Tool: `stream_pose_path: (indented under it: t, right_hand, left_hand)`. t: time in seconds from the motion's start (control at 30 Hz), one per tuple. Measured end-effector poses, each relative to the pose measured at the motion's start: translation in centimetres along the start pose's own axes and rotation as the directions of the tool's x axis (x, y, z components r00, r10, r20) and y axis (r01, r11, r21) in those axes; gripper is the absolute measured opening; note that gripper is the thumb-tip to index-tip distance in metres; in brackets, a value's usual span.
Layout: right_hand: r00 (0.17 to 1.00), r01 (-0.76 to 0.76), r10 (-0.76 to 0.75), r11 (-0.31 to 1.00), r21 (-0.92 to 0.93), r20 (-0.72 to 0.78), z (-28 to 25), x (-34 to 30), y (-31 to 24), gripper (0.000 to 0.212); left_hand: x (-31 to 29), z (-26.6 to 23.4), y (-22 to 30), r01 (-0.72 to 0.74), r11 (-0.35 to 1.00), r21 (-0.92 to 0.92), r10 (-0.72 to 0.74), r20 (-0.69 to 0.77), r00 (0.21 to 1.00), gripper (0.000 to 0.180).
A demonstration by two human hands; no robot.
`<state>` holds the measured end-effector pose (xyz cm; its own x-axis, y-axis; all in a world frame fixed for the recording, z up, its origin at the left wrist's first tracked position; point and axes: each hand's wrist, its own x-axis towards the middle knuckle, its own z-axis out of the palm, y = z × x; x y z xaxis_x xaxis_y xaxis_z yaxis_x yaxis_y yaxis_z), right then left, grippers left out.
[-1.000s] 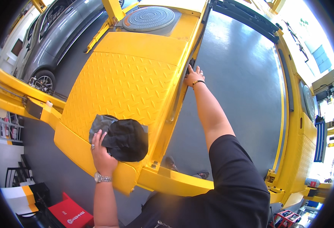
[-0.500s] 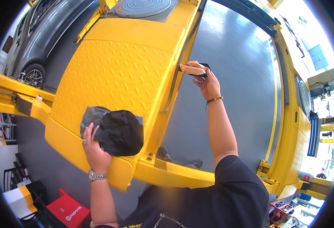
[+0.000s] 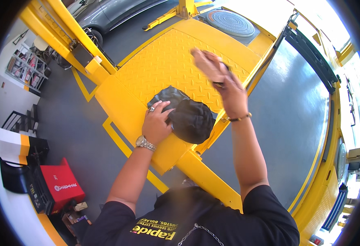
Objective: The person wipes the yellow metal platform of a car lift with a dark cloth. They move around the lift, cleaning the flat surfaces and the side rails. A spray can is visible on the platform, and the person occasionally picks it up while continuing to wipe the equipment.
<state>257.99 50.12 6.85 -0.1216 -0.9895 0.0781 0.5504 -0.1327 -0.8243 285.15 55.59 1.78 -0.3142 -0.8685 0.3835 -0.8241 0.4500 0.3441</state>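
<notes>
While pressed flat on the black bag, left hand lies open-fingered, pinning not gripping; bag sits near the ramp's lower edge, lumpy, closed as far as visible; right hand raised above ramp, blurred, seemingly curled round a small dark item, can't tell what; prob. early stage, bag unopened, contents unseen.

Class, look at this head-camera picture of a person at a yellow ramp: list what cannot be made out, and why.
- Small dark object in the raised right hand: motion-blurred, head view.
- Soft black crumpled bundle: its kind unclear, partly under the left hand.
- Grey car: cut off by the picture's top edge.
- Shelf contents: too small.
</notes>
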Motion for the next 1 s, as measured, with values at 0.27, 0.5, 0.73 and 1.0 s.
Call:
stream_pose_path:
  t: [0.27,0.5,0.73,1.0]
  right_hand:
    - [0.900,0.434,-0.109,0.296,-0.851,0.422,3.2,-9.0,3.7,0.049]
    - [0.900,0.435,-0.169,0.299,-0.849,0.401,-1.4,-15.5,5.7,0.022]
    - [0.897,-0.279,0.405,0.829,0.485,-0.177,-8.0,-25.7,-0.8,0.043]
    - [0.915,-0.028,0.302,0.711,0.703,-0.269,-11.4,-36.0,-5.3,0.050]
  left_hand:
    - [-0.1,0.1,0.0,-0.018,0.998,-0.059,0.016,-0.034,0.999,0.030]
    - [-0.1,0.3,-0.7,0.137,0.893,-0.428,-0.220,-0.150,0.964,0.017]
    - [-1.5,-4.6,-4.2,0.144,-0.254,-0.956,-0.408,0.241,0.880,0.040]
    - [-4.3,-7.1,2.6,0.242,-0.081,-0.967,-0.336,0.255,0.907,0.046]
